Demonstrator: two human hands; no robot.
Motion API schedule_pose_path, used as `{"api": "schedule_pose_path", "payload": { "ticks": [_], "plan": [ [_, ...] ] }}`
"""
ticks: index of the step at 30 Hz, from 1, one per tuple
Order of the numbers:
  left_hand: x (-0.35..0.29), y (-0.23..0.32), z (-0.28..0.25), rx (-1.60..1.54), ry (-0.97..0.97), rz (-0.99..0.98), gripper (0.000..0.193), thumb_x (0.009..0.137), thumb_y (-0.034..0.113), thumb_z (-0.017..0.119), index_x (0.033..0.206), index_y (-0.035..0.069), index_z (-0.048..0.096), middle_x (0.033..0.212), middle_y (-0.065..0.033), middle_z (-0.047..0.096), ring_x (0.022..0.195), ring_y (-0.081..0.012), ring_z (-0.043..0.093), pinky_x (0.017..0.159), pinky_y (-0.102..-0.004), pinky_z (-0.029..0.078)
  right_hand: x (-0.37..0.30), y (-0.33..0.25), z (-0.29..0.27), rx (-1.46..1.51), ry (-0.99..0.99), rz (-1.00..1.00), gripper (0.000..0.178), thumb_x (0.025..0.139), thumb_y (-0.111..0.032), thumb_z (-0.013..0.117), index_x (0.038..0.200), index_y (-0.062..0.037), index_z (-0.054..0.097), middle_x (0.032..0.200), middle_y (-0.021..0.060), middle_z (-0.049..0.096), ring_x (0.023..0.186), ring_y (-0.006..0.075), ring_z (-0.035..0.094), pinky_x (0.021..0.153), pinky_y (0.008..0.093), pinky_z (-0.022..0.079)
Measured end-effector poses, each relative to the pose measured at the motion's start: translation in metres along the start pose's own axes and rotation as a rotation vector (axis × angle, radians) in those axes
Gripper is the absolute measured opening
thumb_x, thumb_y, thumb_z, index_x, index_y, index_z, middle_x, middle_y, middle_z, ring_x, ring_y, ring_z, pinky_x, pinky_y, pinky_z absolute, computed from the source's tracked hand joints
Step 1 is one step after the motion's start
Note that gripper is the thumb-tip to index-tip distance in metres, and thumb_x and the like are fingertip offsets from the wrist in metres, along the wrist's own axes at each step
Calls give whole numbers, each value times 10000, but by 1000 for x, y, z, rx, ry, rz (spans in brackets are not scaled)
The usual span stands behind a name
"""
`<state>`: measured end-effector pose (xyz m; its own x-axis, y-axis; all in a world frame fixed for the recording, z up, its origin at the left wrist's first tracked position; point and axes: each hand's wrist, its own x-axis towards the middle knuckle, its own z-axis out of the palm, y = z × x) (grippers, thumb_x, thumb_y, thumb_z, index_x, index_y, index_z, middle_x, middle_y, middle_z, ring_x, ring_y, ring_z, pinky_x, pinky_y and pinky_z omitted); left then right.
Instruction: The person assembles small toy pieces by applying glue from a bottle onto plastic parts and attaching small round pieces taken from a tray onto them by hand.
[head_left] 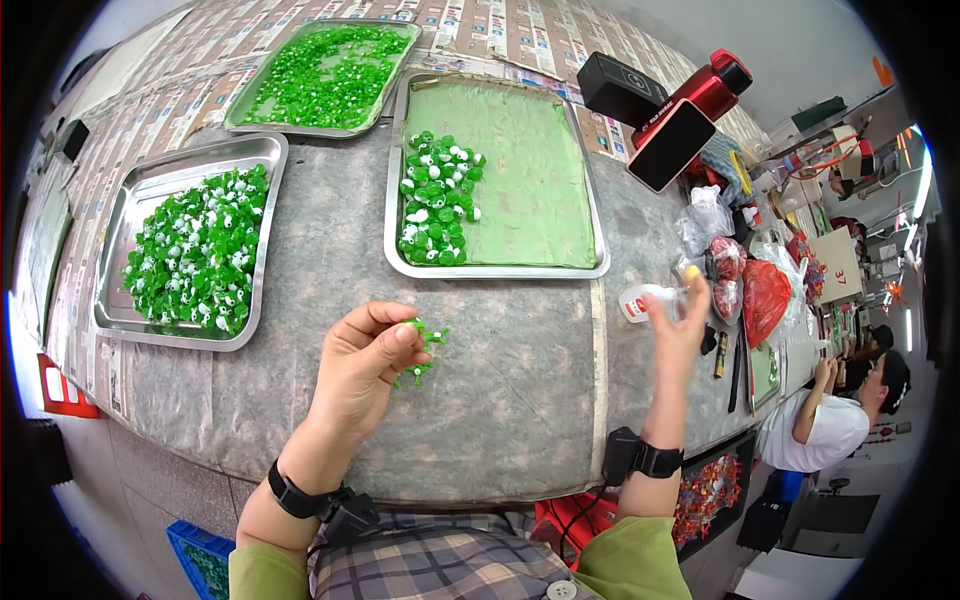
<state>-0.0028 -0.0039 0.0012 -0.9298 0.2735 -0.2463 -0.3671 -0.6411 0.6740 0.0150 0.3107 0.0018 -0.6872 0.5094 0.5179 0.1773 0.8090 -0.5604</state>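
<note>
My left hand [365, 365] is closed in a pinch over the near middle of the table. Between its thumb and fingertips is a small green-and-white plastic piece [411, 323]. Several tiny green pieces [418, 372] lie on the table just beside and under that hand. My right hand [678, 325] is raised at the right with thumb and fingers apart, and something yellow shows at a fingertip. By its thumb is a small white bottle [633, 303] with a red-marked label; whether the thumb touches it I cannot tell.
Ahead stands a green-lined tray [530, 180], with green-and-white pieces [437, 200] along its left side. Two more trays [250, 318] [240, 115] hold heaps of green pieces. At right are a phone [672, 145], red flask [705, 95], black box [620, 86] and plastic bags [768, 300]. Another person [835, 415] sits farther right.
</note>
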Motion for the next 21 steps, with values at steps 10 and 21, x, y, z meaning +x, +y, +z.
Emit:
{"api": "schedule_pose_path", "payload": {
  "ticks": [10,21],
  "plan": [
    [0,1,-3,-12,7,-9,122,764,69,561,872,17,540,748,-46,565,673,-113,552,631,-253,482,29,-109,92,405,-657,-334,292,673,-84,601,913,-34,441,854,88,560,786,206,537,652,295,418],
    [-2,4,-4,-15,4,-20,135,763,76,565,882,16,544,756,-48,571,670,-111,552,628,-246,476,5,-143,76,335,-729,-408,307,668,-9,551,927,-43,390,747,89,491,658,247,525,567,334,418]
  ]
}}
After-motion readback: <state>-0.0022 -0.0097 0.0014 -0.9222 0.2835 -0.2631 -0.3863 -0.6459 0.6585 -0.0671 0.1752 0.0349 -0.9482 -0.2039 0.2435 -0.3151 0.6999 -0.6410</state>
